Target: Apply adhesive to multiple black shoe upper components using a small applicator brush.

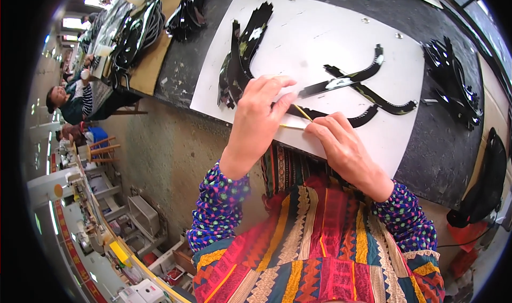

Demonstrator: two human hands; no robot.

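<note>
My left hand [256, 111] is closed, thumb and fingers pinched at the left end of a black curved strip [365, 117] with a notched edge. My right hand [341, 146] has its fingertips pressed together lower on that strip, near a thin yellow line [302, 111] that runs between the two hands. Fingers cover part of the strip. Just beyond, two more glossy black strips lie crossed, the upper strip [341, 83] over the lower strip [392, 107]. Left of my left hand, several black strips [250, 39] are heaped on the white board [314, 47].
The board lies on a dark worktable [184, 63]. Bundles of black strips [453, 84] rest at its right, with another bundle [189, 12] at the far left. Beyond the left edge, a person [74, 98] sits by a table piled with black pieces [133, 36]. A black bag [488, 175] hangs at right.
</note>
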